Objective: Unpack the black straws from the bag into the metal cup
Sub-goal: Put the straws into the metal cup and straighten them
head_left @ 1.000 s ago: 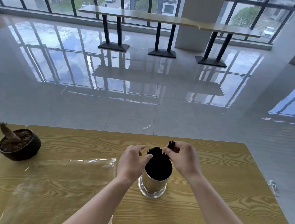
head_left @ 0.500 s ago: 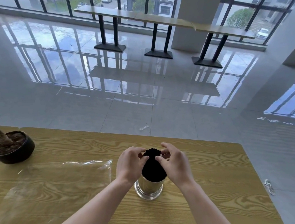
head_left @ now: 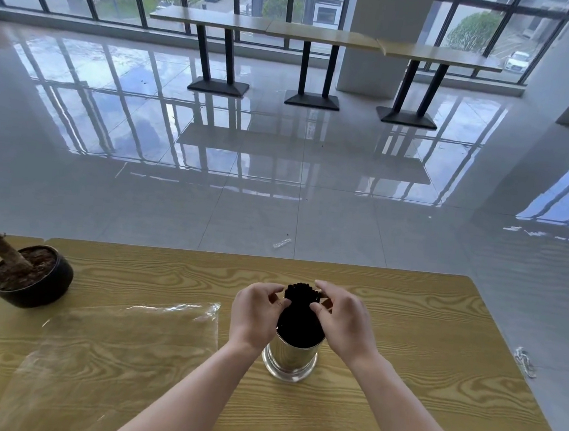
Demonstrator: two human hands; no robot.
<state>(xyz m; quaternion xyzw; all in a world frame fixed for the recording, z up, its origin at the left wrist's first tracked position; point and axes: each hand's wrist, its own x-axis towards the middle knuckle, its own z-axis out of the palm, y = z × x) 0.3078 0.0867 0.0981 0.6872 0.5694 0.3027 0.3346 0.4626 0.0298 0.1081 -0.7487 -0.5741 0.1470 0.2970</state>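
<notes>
A bundle of black straws (head_left: 300, 314) stands upright in the shiny metal cup (head_left: 289, 360) at the middle of the wooden table (head_left: 421, 330). My left hand (head_left: 257, 312) cups the bundle from the left, fingertips pressing the straws near their tops. My right hand (head_left: 344, 318) closes on the bundle from the right. Both hands squeeze the straws together above the cup's rim. The clear plastic bag (head_left: 109, 354) lies flat and empty to the left of the cup.
A black bowl-shaped pot (head_left: 31, 277) with soil and a brown stump sits at the table's far left. The table's right edge drops to a glossy tiled floor. High bar tables (head_left: 326, 36) stand far off by the windows.
My right hand held a few straws above the bundle a second ago; those straws have gone down into the cup. Both hands have since closed in around the bundle's top.
</notes>
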